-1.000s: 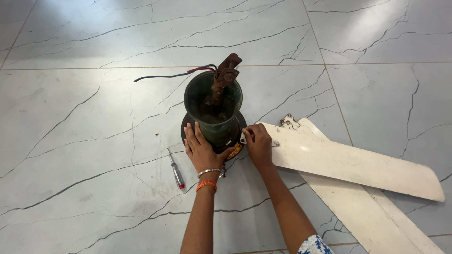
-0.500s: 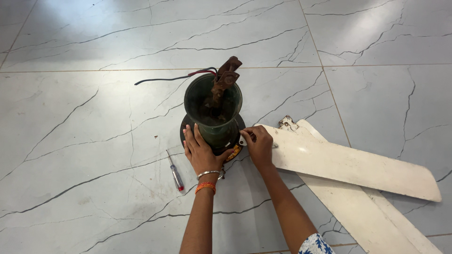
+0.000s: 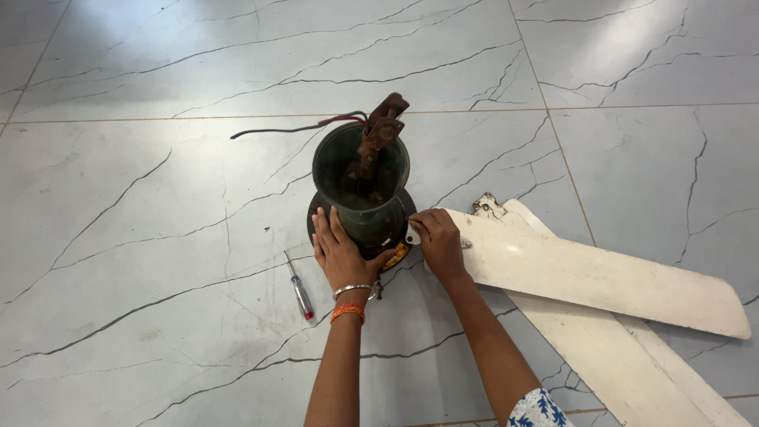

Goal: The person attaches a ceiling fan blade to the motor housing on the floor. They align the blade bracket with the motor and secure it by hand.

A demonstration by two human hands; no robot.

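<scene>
I see the right hand (image 3: 439,243), fingers curled down on the inner end of the top fan blade (image 3: 585,277), pressing it vs. the motor housing (image 3: 362,194), blade long axis running right and slightly toward me, while the left hand (image 3: 338,251) lies open-palmed on the housing base, screwdriver (image 3: 300,286) nearer the left.

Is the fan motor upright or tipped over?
Upright. The motor stands on its base on the floor, rod end pointing up; the left hand rests flat against its side, and the right hand holds a blade beside it.
</scene>
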